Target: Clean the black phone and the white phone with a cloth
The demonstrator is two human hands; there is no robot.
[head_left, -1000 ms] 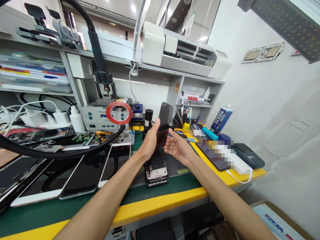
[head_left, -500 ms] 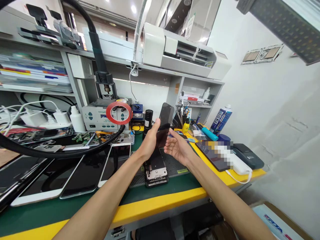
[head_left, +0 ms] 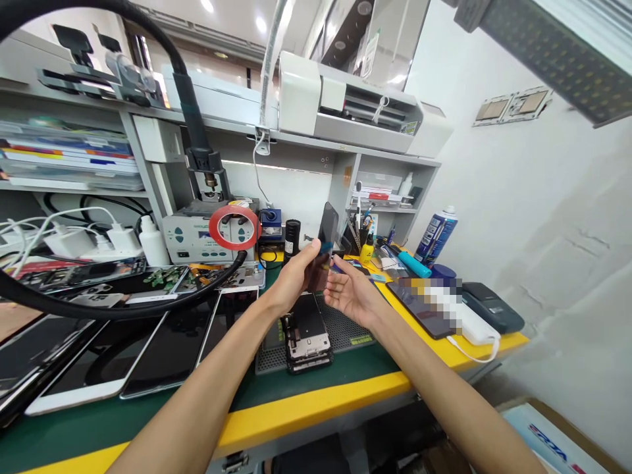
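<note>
My left hand (head_left: pixel 297 271) is closed around a thin, dark, phone-sized glass panel (head_left: pixel 328 227), thumb up. The panel stands upright, tilted nearly edge-on, and its lower part looks tinted and see-through. My right hand (head_left: pixel 353 293) is at the panel's right edge, with thumb and forefinger pinched there and the other fingers curled. Whether it grips the panel itself or something thin on it is hard to make out. Below both hands, a small stack of phone screen assemblies (head_left: pixel 309 342), with metal plates showing, lies on a perforated dark mat (head_left: pixel 348 322).
Several phones and tablets (head_left: pixel 182 349) lie along the left of the green and yellow bench. Behind them stand a soldering station (head_left: pixel 197 234) and a roll of red tape (head_left: pixel 216 227). At right are a tablet (head_left: pixel 419 308), a white power adapter (head_left: pixel 476 322) and a spray can (head_left: pixel 437 234).
The glass panel has turned from facing me to nearly edge-on. My right hand stays by its edge. The view has shifted slightly.
</note>
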